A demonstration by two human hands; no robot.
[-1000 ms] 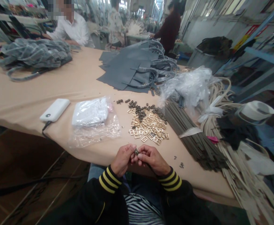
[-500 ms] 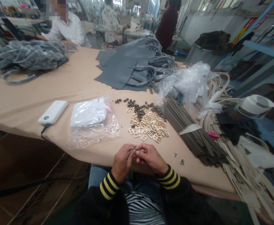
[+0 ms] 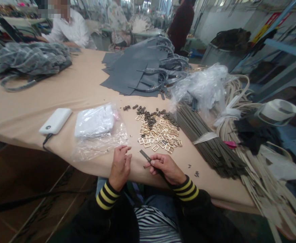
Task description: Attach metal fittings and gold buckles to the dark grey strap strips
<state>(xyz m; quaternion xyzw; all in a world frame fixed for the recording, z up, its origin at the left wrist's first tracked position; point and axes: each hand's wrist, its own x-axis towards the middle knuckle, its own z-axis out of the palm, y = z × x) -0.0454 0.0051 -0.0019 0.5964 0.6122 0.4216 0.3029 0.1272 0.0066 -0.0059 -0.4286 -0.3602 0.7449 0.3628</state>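
My right hand (image 3: 166, 167) pinches a dark olive-grey strap (image 3: 145, 155) between thumb and fingers near the table's front edge. One end of the strap sticks out toward the upper left; the rest passes under my hand. To the left, apart from the strap, my left hand (image 3: 121, 166) is raised with its fingers loosely bent and parted, and nothing shows in it. Just beyond both hands lies a heap of gold-coloured rectangular buckles (image 3: 158, 135). Small dark strap loops (image 3: 150, 120) are piled at the far side of the buckles.
A bundle of dark straps (image 3: 208, 145) lies to the right, beside pale strips (image 3: 271, 199). On the left are a plastic-wrapped white packet (image 3: 96, 122) and a white power bank (image 3: 56, 120) with a cable. Grey panels (image 3: 135, 69) cover the far side. People are beyond the table.
My hands were together at the strap. The left hand has let go and moved left, its fingers parting. My right hand keeps the strap, whose end now shows.
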